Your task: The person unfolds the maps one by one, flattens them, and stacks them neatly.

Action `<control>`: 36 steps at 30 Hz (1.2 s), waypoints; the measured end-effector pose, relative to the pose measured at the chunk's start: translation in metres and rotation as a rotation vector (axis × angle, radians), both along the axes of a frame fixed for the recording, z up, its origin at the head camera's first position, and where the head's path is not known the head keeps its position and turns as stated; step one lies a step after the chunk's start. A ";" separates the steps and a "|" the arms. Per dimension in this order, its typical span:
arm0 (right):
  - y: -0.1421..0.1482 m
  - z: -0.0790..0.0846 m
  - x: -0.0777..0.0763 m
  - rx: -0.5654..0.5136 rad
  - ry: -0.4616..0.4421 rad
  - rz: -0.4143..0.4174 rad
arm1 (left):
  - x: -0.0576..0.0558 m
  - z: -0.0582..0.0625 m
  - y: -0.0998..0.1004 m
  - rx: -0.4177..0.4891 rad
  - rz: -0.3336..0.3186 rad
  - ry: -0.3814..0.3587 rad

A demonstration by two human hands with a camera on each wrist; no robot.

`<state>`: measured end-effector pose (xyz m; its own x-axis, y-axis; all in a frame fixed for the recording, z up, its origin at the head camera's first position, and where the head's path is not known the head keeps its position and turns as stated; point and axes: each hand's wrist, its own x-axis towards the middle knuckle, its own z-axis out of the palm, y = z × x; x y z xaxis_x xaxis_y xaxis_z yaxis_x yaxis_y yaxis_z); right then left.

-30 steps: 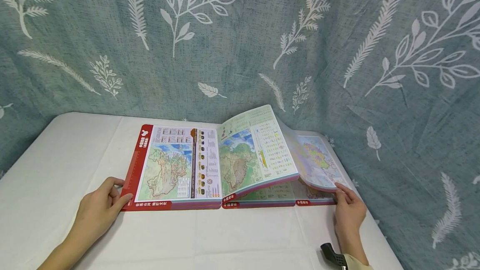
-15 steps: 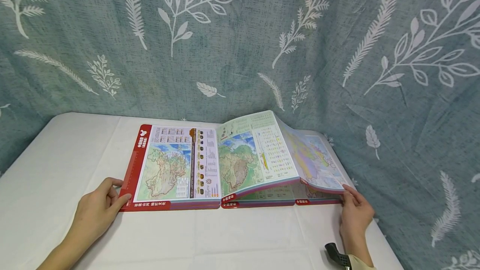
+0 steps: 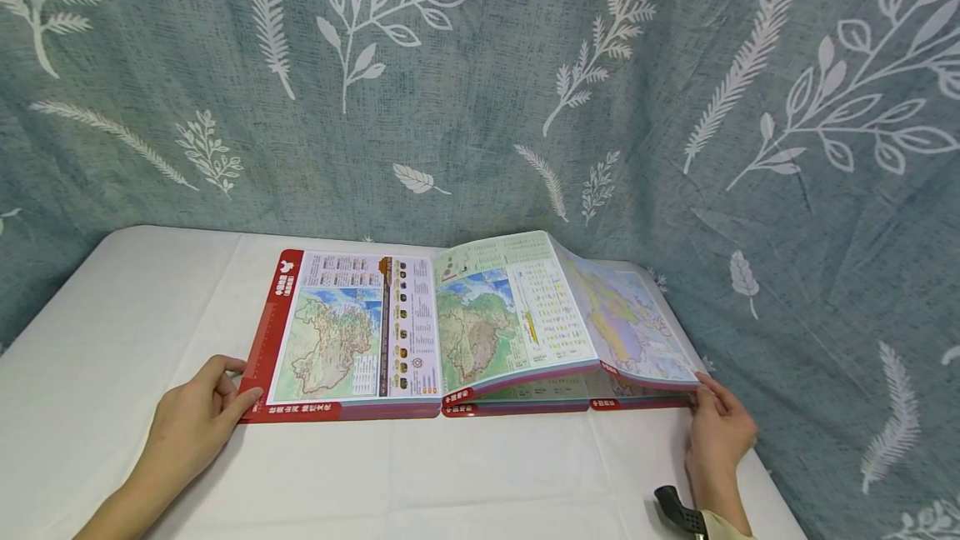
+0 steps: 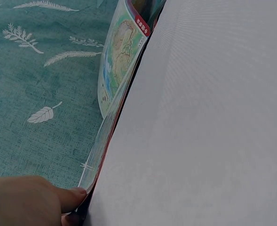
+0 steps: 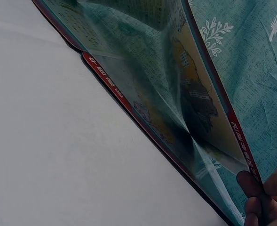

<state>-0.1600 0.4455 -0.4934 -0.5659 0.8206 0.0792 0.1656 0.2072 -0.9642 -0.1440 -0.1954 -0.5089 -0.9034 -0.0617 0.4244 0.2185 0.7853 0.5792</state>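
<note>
A folding map point(image 3: 408, 357) with a red left border and printed map panels lies across the white table. My left hand point(image 3: 187, 415) pinches its lower left edge; the left wrist view shows the thumb point(image 4: 72, 197) over that edge. At the other end, my right hand point(image 3: 722, 427) pinches the near right corner of the upper layer's outer panel point(image 3: 626, 319). That layer rises in a ridge at the fold between the middle and right panels. Below it, the lower layer point(image 5: 124, 99) is seen through the gap in the right wrist view.
The white tablecloth point(image 3: 450, 482) spreads in front of the map and to its left. A green-blue curtain point(image 3: 480, 90) with white leaf patterns hangs behind and to the right. A black device point(image 3: 675, 511) sits by the right wrist.
My right hand has moved right, drawing the upper layer's outer panel with it. The ridge at the fold has sunk lower and the panel lies flatter. My left hand stays in place.
</note>
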 end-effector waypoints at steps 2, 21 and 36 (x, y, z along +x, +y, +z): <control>0.001 0.000 0.000 -0.024 0.029 -0.006 | 0.000 0.000 0.000 0.003 0.000 0.003; 0.016 -0.003 -0.003 -0.067 0.106 -0.101 | -0.001 0.000 0.001 0.004 0.001 -0.015; 0.021 -0.004 0.003 0.099 -0.053 -0.164 | -0.003 0.002 -0.002 0.002 -0.005 -0.011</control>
<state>-0.1574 0.4665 -0.4977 -0.4304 0.8920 0.1381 0.2552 0.2670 -0.9293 -0.1474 -0.1974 -0.5073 -0.9081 -0.0582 0.4147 0.2159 0.7834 0.5828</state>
